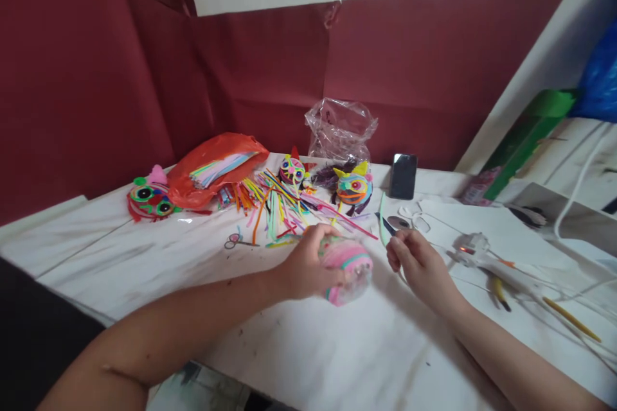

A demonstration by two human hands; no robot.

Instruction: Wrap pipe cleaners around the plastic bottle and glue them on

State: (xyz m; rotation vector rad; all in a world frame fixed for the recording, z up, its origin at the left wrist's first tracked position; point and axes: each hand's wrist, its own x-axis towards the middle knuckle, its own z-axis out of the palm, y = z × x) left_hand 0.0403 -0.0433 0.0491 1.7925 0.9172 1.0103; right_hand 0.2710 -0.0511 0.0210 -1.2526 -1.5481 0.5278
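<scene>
My left hand (308,263) is wrapped around a rounded craft piece (354,257), wound in pink and teal strands with a clear plastic end showing. To its right, my right hand (417,260) is closed in a pinch on a mint-green pipe cleaner (382,221). A dark pointed blade (388,226) also sticks out from these fingers; its handle is hidden. Both hands are above the white marbled table (308,347). Behind them, loose pipe cleaners (277,205) lie in a colourful heap, with small scissors (236,242) at the heap's left front.
Decorated face balls (355,189) stand at the back, near a red plastic bag (212,170) of pipe cleaners and a clear bag (340,131). A phone (403,176) leans upright. On the right are a glue gun (482,253), cords, white paper (472,221) and a yellow stick (571,319).
</scene>
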